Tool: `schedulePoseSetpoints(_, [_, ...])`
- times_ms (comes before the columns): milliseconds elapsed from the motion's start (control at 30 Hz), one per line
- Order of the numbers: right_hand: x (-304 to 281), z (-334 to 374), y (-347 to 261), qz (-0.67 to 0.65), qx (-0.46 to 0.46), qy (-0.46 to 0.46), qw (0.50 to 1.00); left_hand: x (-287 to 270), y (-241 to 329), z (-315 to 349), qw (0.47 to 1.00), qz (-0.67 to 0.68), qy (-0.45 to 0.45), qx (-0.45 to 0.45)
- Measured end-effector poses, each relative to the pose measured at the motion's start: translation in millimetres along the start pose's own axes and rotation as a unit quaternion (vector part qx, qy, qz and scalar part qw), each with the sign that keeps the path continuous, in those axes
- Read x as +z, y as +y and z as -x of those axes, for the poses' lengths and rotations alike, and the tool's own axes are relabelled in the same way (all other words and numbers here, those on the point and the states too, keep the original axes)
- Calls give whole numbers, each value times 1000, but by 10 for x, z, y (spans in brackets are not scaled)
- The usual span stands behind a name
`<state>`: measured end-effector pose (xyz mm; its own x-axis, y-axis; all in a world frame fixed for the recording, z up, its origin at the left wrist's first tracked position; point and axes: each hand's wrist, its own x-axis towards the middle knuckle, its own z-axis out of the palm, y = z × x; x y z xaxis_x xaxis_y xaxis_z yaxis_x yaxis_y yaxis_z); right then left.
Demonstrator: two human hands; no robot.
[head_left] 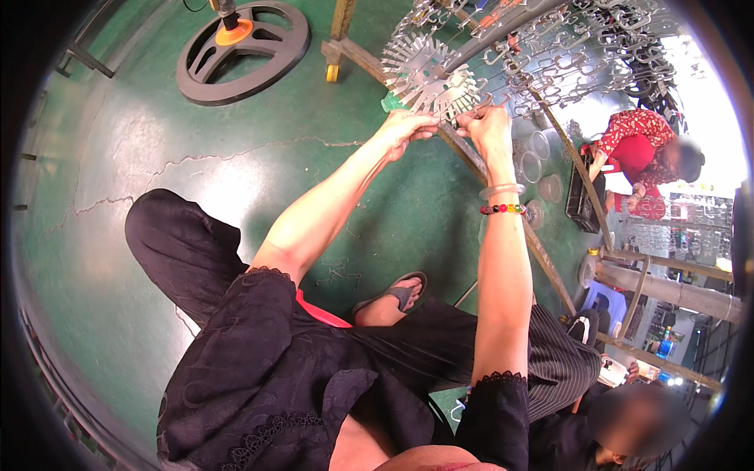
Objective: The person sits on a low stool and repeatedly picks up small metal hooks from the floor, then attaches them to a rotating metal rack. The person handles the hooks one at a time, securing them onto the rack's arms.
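Observation:
Both arms reach up to a silvery round metal rack (428, 78) with radiating flat prongs, fixed at the end of a grey bar (506, 35). At its lower left edge is my left hand (407, 129), its fingers closed together and pointing toward the rack. Whatever lies between those fingertips is too small to make out. My right hand (487, 125) is pinched at the rack's lower right edge. Thin metal bits show around its fingers, but their kind cannot be told. A piece of green material (392, 102) sits beside the rack, just above my left hand.
Rows of metal hooks (550, 67) hang at upper right. A wooden frame (550, 275) runs diagonally beside my right arm, with clear round tubs (531, 166) and a black crate (583, 192) beyond. A large grey wheel (243, 51) lies upper left. Two people sit at right.

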<state>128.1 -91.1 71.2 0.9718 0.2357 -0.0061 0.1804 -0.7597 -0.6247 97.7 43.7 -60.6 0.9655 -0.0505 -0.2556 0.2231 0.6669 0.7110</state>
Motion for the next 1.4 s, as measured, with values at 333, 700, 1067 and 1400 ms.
schedulePoseSetpoints(333, [80, -30, 92, 76, -21, 29, 997, 54, 6, 51, 999, 44, -18, -10])
schedulePoseSetpoints(700, [142, -60, 167, 37, -26, 28, 999, 32, -14, 74, 996, 80, -34, -14])
schedulePoseSetpoints(1067, [201, -99, 261, 48, -40, 47, 997, 47, 8, 110, 996, 79, -30, -23])
schedulePoseSetpoints(1400, [221, -71, 241, 65, -28, 41, 997, 48, 11, 115, 996, 81, -38, -29])
